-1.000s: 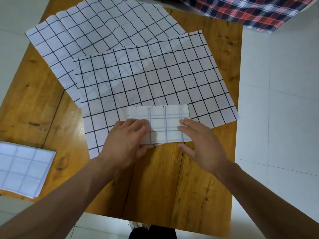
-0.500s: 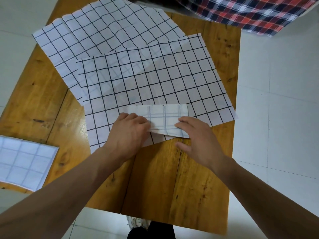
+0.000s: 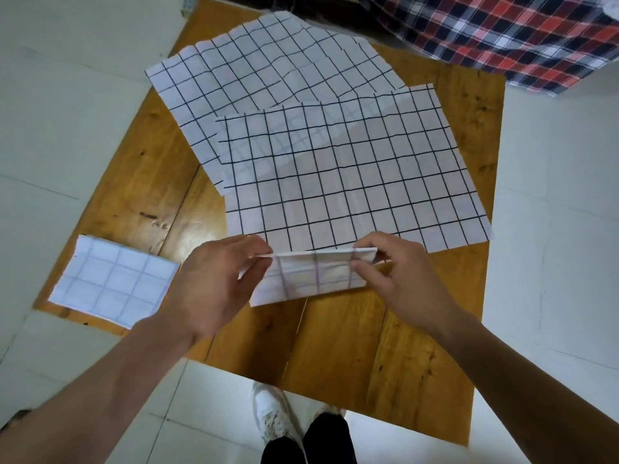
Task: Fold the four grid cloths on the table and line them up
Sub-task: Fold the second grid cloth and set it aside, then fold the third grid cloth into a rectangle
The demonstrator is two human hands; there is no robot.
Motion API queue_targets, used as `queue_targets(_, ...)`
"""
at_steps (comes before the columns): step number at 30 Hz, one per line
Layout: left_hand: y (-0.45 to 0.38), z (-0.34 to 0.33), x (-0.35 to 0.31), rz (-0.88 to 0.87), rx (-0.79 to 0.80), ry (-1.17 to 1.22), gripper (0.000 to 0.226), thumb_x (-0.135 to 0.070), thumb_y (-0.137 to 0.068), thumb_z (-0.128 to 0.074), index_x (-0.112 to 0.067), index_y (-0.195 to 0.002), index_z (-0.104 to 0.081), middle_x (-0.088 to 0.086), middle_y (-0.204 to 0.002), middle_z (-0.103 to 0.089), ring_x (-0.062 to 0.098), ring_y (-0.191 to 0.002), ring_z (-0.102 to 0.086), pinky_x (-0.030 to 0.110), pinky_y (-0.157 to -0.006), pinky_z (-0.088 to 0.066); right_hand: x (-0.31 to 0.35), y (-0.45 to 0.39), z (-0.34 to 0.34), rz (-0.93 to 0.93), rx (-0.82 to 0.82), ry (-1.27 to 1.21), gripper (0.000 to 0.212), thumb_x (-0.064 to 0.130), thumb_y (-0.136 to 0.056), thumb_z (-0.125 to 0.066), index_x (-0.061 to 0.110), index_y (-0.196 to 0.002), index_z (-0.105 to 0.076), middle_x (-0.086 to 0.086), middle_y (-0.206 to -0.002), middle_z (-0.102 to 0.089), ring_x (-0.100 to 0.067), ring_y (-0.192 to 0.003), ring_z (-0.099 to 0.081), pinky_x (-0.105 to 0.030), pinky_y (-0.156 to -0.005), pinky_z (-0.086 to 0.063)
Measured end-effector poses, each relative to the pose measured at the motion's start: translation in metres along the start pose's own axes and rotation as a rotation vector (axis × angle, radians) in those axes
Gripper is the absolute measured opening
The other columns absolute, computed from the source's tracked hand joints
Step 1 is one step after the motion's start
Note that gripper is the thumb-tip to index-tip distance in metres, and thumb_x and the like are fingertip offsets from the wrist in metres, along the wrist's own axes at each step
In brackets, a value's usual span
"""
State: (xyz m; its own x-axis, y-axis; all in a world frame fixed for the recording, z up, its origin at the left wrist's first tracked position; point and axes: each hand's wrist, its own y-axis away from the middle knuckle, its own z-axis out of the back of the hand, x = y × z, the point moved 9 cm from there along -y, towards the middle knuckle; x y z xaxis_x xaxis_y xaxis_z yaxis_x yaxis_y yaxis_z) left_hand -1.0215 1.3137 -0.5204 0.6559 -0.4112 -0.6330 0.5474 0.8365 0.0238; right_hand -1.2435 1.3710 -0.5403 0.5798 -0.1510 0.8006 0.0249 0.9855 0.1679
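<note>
A small folded grid cloth [image 3: 315,276] is lifted a little above the wooden table [image 3: 368,346], tilted with its far edge up. My left hand [image 3: 217,279] pinches its left end and my right hand [image 3: 392,272] pinches its right end. Behind it an unfolded grid cloth [image 3: 351,175] lies flat, overlapping a second unfolded grid cloth [image 3: 268,65] farther back. Another folded grid cloth [image 3: 110,279] lies at the table's near left corner.
A red, navy and white plaid fabric [image 3: 502,35] hangs at the back right beyond the table. White floor tiles surround the table. My shoes [image 3: 271,420] show below the near table edge.
Both hands went from pressing the small folded cloth flat on the table to pinching its ends and lifting it toward me. The camera view shifted, bringing the left folded cloth more into view.
</note>
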Motion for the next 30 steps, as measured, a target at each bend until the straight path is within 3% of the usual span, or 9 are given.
queue_targets(4, 0.031, 0.019, 0.026, 0.098, -0.004, 0.082, 0.003, -0.021, -0.092, -0.068, -0.023, -0.09, -0.069, -0.016, -0.081, -0.069, 0.004, -0.076, -0.067, 0.03, -0.067, -0.054, 0.018, 0.007, -0.033, -0.05, 0.06, -0.032, 0.011, 0.033, -0.09, -0.067, 0.029, -0.097, -0.06, 0.005, -0.077, -0.062, -0.01, -0.071, -0.06, -0.033, -0.062, -0.054)
queue_targets(11, 0.075, 0.001, 0.083, 0.306, 0.035, 0.166, 0.012, -0.016, -0.089, -0.071, -0.027, -0.085, -0.067, -0.019, -0.079, -0.067, 0.002, -0.084, -0.063, 0.012, -0.069, -0.044, -0.001, 0.025, -0.091, -0.257, 0.136, 0.032, 0.032, 0.028, -0.09, -0.067, 0.034, -0.117, -0.051, 0.004, -0.079, -0.061, -0.011, -0.069, -0.061, -0.033, -0.062, -0.058)
queue_targets(14, 0.08, -0.017, 0.092, 0.309, 0.063, 0.151, 0.009, -0.021, -0.09, -0.067, -0.029, -0.09, -0.066, -0.017, -0.086, -0.067, 0.002, -0.085, -0.063, 0.018, -0.072, -0.047, -0.014, 0.03, -0.101, -0.315, 0.136, 0.142, 0.039, 0.031, -0.089, -0.068, 0.032, -0.124, -0.049, 0.011, -0.083, -0.062, -0.006, -0.076, -0.063, -0.023, -0.064, -0.058)
queue_targets(16, 0.079, -0.026, 0.092, 0.23, 0.093, -0.031, 0.009, -0.027, -0.091, -0.064, -0.032, -0.099, -0.063, -0.016, -0.095, -0.062, 0.006, -0.083, -0.061, 0.024, -0.069, -0.05, -0.014, 0.03, -0.101, -0.279, 0.138, 0.265, 0.044, 0.034, -0.087, -0.07, 0.031, -0.126, -0.05, 0.015, -0.091, -0.062, -0.004, -0.08, -0.06, -0.019, -0.067, -0.055)
queue_targets(19, 0.081, -0.034, 0.096, 0.209, 0.129, -0.227, 0.028, -0.032, -0.086, -0.07, -0.032, -0.112, -0.06, -0.013, -0.107, -0.056, 0.012, -0.083, -0.061, 0.024, -0.058, -0.05, -0.011, 0.027, -0.093, -0.238, 0.108, 0.385, 0.047, 0.039, -0.083, -0.072, 0.031, -0.125, -0.052, 0.019, -0.09, -0.052, -0.003, -0.077, -0.053, -0.014, -0.064, -0.044)
queue_targets(22, 0.078, -0.03, 0.094, 0.216, 0.101, -0.191, 0.034, -0.032, -0.081, -0.076, -0.031, -0.112, -0.061, -0.013, -0.109, -0.056, 0.012, -0.089, -0.059, 0.023, -0.06, -0.046, -0.01, 0.021, -0.08, -0.225, 0.037, 0.413, 0.045, 0.041, -0.086, -0.069, 0.03, -0.126, -0.052, 0.018, -0.086, -0.05, -0.004, -0.076, -0.051, -0.018, -0.066, -0.049)
queue_targets(25, 0.067, -0.019, 0.088, 0.205, 0.013, -0.181, 0.02, -0.027, -0.084, -0.073, -0.029, -0.102, -0.064, -0.012, -0.102, -0.057, 0.012, -0.088, -0.057, 0.03, -0.061, -0.052, -0.008, 0.016, -0.067, -0.208, -0.028, 0.376, 0.039, 0.036, -0.09, -0.064, 0.028, -0.127, -0.054, 0.016, -0.089, -0.052, -0.005, -0.078, -0.052, -0.021, -0.069, -0.052)
queue_targets(27, 0.057, -0.016, 0.084, 0.199, -0.029, -0.188, 0.015, -0.023, -0.084, -0.072, -0.028, -0.097, -0.065, -0.011, -0.099, -0.059, 0.015, -0.088, -0.055, 0.031, -0.06, -0.052, -0.008, 0.013, -0.061, -0.192, -0.05, 0.376, 0.036, 0.035, -0.092, -0.062, 0.026, -0.127, -0.055, 0.014, -0.101, -0.053, -0.005, -0.087, -0.053, -0.021, -0.075, -0.052)
queue_targets(30, 0.035, -0.02, 0.078, 0.168, -0.044, -0.246, 0.028, -0.019, -0.079, -0.077, -0.022, -0.106, -0.069, -0.006, -0.108, -0.066, 0.022, -0.095, -0.057, 0.031, -0.068, -0.051, -0.009, 0.005, -0.054, -0.153, -0.063, 0.427, 0.037, 0.032, -0.092, -0.062, 0.022, -0.128, -0.057, 0.008, -0.116, -0.055, -0.006, -0.108, -0.049, -0.019, -0.089, -0.042)
